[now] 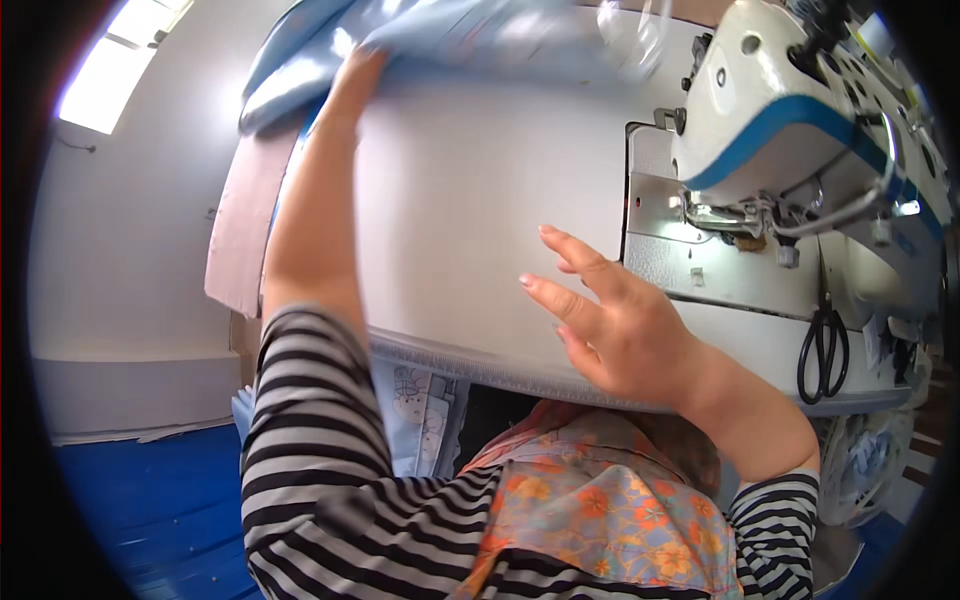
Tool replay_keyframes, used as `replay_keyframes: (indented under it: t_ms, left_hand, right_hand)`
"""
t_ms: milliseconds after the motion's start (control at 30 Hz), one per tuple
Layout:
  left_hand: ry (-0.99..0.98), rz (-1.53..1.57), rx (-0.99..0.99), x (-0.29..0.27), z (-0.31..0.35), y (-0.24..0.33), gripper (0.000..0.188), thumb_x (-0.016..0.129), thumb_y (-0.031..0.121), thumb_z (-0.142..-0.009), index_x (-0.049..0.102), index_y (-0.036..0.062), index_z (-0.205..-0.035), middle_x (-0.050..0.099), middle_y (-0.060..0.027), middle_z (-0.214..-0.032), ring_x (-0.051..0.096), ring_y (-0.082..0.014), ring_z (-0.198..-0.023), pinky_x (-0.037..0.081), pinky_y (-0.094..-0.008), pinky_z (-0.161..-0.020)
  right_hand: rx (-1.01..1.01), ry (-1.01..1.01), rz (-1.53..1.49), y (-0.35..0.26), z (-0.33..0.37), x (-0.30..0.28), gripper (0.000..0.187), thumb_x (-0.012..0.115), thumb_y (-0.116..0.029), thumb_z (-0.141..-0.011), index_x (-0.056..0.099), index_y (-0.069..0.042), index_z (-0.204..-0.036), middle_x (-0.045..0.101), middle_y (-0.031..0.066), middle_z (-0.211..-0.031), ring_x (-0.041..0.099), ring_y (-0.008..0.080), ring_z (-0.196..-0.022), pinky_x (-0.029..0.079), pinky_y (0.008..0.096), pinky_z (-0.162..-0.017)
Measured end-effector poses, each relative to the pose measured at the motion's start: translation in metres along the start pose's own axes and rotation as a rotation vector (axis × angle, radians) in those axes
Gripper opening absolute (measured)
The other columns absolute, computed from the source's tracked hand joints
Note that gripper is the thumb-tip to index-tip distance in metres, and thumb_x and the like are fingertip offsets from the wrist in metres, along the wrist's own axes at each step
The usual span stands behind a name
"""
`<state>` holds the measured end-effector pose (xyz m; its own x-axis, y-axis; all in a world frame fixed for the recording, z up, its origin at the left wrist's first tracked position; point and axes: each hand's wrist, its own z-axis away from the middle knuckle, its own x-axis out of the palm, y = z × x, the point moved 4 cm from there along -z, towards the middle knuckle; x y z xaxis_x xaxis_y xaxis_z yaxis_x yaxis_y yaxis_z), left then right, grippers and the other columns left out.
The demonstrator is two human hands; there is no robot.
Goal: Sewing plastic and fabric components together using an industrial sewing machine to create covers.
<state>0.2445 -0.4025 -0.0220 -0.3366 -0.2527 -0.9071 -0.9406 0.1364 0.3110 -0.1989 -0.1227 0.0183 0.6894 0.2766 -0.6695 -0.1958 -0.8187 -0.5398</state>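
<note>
The fingers [560, 302] of the right hand [635, 330] are spread and loosely bent, with gaps between them and nothing in them; they point away from the person and to the left, over the near part of the white bench [470, 210]. The left arm reaches straight out to the far left, where the left hand [366, 60] meets a shiny light-blue cloth [440, 50]. The fingers there are hidden by the cloth, so I cannot tell how far they are closed or whether they grip it.

The cloth lies across the far side of the bench. Its long axis runs from left to right, with the left end dipping nearer to the person and the right end stopping short of the sewing machine [760, 120]. The top edge of the view cuts it off, and its right half is badly blurred; it may be cloth or thin plastic film, as far as the smear allows.

The machine's far right fades into the dark rim. Beside it, black-handled scissors [823, 355] point away from the person. Below the bench's front edge, a printed blue cloth [408, 415] is partly covered.
</note>
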Motion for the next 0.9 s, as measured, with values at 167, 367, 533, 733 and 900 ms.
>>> replay_keyframes:
  t_ms: [167,367,533,733,900]
  left_hand:
    - [0.147,0.332,-0.009,0.075,-0.062,0.173,0.077,0.062,0.043,-0.086,0.034,0.004,-0.146,0.031,-0.0248,-0.15,0.03,-0.0412,-0.138,0.028,-0.0424,-0.115]
    - [-0.31,0.355,0.13,0.017,0.138,0.218,0.051,0.052,0.033,-0.095,0.049,0.0029,-0.135,0.042,-0.0227,-0.143,0.038,-0.0345,-0.135,0.031,-0.0422,-0.112]
    - [0.603,0.244,0.052,-0.046,0.371,0.165,0.021,0.056,-0.004,-0.084,0.062,-0.002,-0.104,0.065,-0.0171,-0.1,0.062,-0.0314,-0.092,0.048,-0.0361,-0.084]
    - [0.122,-0.362,-0.653,0.101,0.61,0.098,0.036,0.065,0.011,-0.08,0.059,0.002,-0.114,0.062,-0.0177,-0.114,0.059,-0.0332,-0.108,0.046,-0.0408,-0.093]
    - [-0.115,-0.614,-0.729,0.156,0.664,0.06,0.049,0.06,0.009,-0.078,0.053,0.0021,-0.127,0.058,-0.0174,-0.125,0.054,-0.033,-0.118,0.043,-0.0391,-0.099]
  right_hand:
    - [0.143,-0.151,-0.096,0.013,-0.003,0.006,0.04,0.065,0.004,-0.072,0.063,0.0,-0.112,0.05,0.0215,-0.133,0.063,0.0315,-0.104,0.054,0.0385,-0.086]
    - [0.126,-0.268,0.092,0.008,-0.005,0.005,0.035,0.062,0.003,-0.078,0.061,0.0,-0.113,0.055,0.0176,-0.131,0.059,0.0335,-0.113,0.047,0.0393,-0.097]
    - [0.101,-0.337,0.167,-0.004,-0.001,0.034,0.045,0.068,-0.003,-0.076,0.061,-0.004,-0.12,0.054,0.0172,-0.133,0.052,0.0358,-0.121,0.042,0.0428,-0.102]
    - [0.022,-0.439,0.317,-0.034,0.008,0.067,0.058,0.069,-0.011,-0.077,0.054,-0.006,-0.133,0.044,0.0167,-0.145,0.038,0.0362,-0.136,0.03,0.0449,-0.112]
    - [0.018,-0.428,0.309,-0.028,0.01,0.063,0.053,0.066,-0.012,-0.081,0.054,-0.003,-0.133,0.045,0.0172,-0.145,0.039,0.0348,-0.136,0.03,0.0441,-0.112]
